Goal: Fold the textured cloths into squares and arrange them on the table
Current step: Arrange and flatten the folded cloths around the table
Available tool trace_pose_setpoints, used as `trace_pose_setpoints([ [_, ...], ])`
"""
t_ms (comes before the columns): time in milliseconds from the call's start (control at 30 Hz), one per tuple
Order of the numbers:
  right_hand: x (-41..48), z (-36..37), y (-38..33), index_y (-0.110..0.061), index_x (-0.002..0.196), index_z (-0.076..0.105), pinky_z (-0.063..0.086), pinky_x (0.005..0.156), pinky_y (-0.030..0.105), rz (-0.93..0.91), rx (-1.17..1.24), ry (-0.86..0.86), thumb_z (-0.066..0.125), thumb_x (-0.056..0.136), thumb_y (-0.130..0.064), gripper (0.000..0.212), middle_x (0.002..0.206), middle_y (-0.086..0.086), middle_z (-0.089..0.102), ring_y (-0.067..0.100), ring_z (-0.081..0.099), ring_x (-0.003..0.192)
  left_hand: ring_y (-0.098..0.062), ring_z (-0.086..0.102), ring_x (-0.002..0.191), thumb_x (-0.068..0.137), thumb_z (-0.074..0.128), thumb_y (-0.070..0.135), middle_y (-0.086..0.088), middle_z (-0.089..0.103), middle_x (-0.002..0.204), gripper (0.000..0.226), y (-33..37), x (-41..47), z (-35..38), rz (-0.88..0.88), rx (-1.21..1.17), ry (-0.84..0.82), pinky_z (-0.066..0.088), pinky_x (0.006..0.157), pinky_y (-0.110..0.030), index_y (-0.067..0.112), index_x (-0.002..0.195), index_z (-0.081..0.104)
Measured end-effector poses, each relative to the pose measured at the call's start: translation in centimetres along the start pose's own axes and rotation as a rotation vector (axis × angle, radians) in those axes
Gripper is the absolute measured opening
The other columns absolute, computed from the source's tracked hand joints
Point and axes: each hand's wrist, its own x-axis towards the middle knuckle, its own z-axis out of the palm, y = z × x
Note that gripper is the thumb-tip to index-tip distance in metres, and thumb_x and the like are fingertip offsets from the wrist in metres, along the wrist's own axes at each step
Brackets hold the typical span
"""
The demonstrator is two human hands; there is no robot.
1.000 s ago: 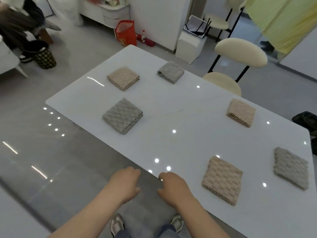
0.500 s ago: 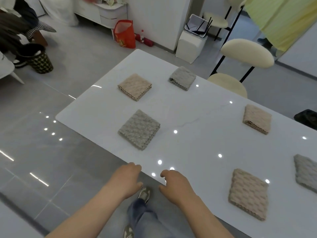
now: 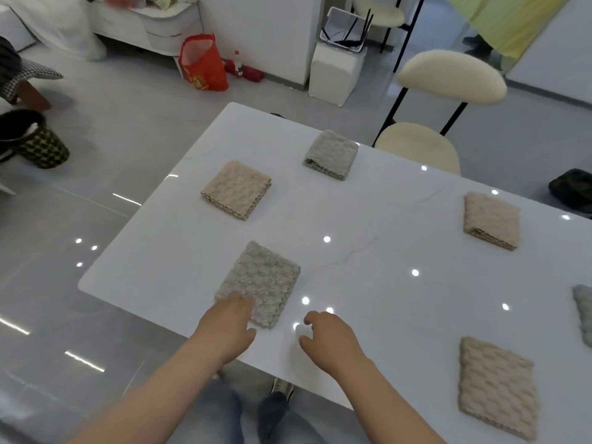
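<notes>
Grey cloth (image 3: 261,280) under left fingers (image 3: 237,302)

Six cloths are lying apart on the table (image 3: 368,219), clocked from its middle: cloth one (image 3: 259,280) at 8, cloth two (image 3: 237,189) at 10, cloth three (image 3: 331,154) at 11, cloth four (image 3: 491,220) at 2, cloth five (image 3: 584,312) at 3, cloth six (image 3: 496,386) at 5. A chair (image 3: 416,145) is standing beyond at 1.

The person is wearing blue jeans (image 3: 221,415), the left leg looking paler and the right leg darker. A greyish shoe (image 3: 282,388) with pale laces is showing just beyond the right leg. The left forearm (image 3: 153,389) and right forearm (image 3: 395,406) are showing bare, as are the left hand (image 3: 229,328) and right hand (image 3: 330,339).
</notes>
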Motion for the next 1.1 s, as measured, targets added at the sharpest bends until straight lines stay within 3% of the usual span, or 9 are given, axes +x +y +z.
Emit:
trace_pose_setpoints([
  [200, 1.8, 0.8, -1.4, -0.008, 0.126, 0.053, 0.045, 0.088, 0.028, 0.131, 0.078, -0.004, 0.045, 0.097, -0.027, 0.035, 0.121, 0.007, 0.059, 0.021, 0.057, 0.109, -0.022, 0.051, 0.096, 0.089, 0.046, 0.022, -0.006, 0.050, 0.115, 0.026, -2.1, 4.0, -1.0, 0.088, 0.097, -0.049, 0.036, 0.071, -0.025, 0.013, 0.112, 0.051],
  [367, 3.0, 1.8, -3.6, -0.007, 0.126, 0.051, 0.044, 0.086, 0.027, 0.241, 0.166, 0.000, 0.046, 0.097, -0.030, 0.038, 0.121, 0.008, 0.059, 0.021, 0.056, 0.109, -0.018, 0.038, 0.083, 0.091, 0.042, 0.013, -0.008, 0.046, 0.117, 0.021, -4.7, 6.2, -1.7, 0.130, 0.109, -0.041, 0.031, 0.068, -0.027, 0.008, 0.109, 0.051],
  [433, 3.6, 2.3, -4.4, -0.007, 0.123, 0.052, 0.042, 0.078, 0.026, 0.272, 0.194, -0.021, 0.046, 0.097, -0.030, 0.035, 0.115, 0.007, 0.059, 0.021, 0.057, 0.103, -0.018, 0.036, 0.081, 0.090, 0.040, 0.005, -0.008, 0.044, 0.119, 0.026, -5.6, 6.9, -1.9, 0.142, 0.112, -0.033, 0.031, 0.067, -0.027, 0.009, 0.113, 0.051],
  [500, 4.3, 2.9, -5.0, -0.010, 0.106, 0.054, 0.038, 0.066, 0.023, 0.301, 0.220, -0.023, 0.046, 0.096, -0.027, 0.021, 0.096, 0.004, 0.056, 0.019, 0.053, 0.087, -0.019, 0.037, 0.078, 0.086, 0.039, -0.002, -0.009, 0.044, 0.119, 0.035, -6.6, 7.5, -1.9, 0.158, 0.107, -0.034, 0.031, 0.065, -0.028, 0.010, 0.117, 0.050],
  [600, 5.2, 3.5, -5.6, -0.014, 0.085, 0.042, 0.028, 0.050, 0.018, 0.341, 0.249, 0.010, 0.047, 0.094, -0.027, 0.016, 0.078, -0.003, 0.046, 0.016, 0.046, 0.078, -0.020, 0.038, 0.078, 0.084, 0.040, -0.002, -0.010, 0.043, 0.118, 0.041, -7.9, 8.4, -1.8, 0.183, 0.100, -0.050, 0.032, 0.065, -0.029, 0.011, 0.123, 0.047],
  [767, 6.4, 4.4, -6.0, -0.015, 0.090, 0.041, 0.025, 0.048, 0.017, 0.374, 0.343, 0.094, 0.058, 0.087, -0.032, 0.024, 0.083, -0.003, 0.047, 0.014, 0.046, 0.074, -0.023, 0.047, 0.086, 0.087, 0.043, 0.003, -0.010, 0.043, 0.122, 0.048, -8.7, 9.5, -1.3, 0.232, 0.108, -0.107, 0.041, 0.073, -0.031, 0.015, 0.134, 0.040],
  [900, 7.1, 4.7, -6.0, -0.015, 0.094, 0.039, 0.027, 0.048, 0.018, 0.368, 0.395, 0.135, 0.059, 0.086, -0.024, 0.023, 0.085, -0.001, 0.050, 0.015, 0.048, 0.072, -0.028, 0.054, 0.097, 0.088, 0.047, 0.006, -0.011, 0.044, 0.124, 0.050, -8.6, 9.8, -0.8, 0.270, 0.105, -0.113, 0.041, 0.074, -0.031, 0.016, 0.136, 0.039],
  [1100, 7.5, 5.2, -5.6, -0.008, 0.106, 0.045, 0.031, 0.050, 0.020, 0.390, 0.423, 0.190, 0.054, 0.090, -0.018, 0.021, 0.084, 0.002, 0.052, 0.017, 0.050, 0.073, -0.027, 0.058, 0.091, 0.087, 0.054, 0.013, -0.010, 0.042, 0.122, 0.051, -8.5, 9.9, -0.4, 0.288, 0.044, -0.108, 0.047, 0.074, -0.030, 0.014, 0.136, 0.040],
])
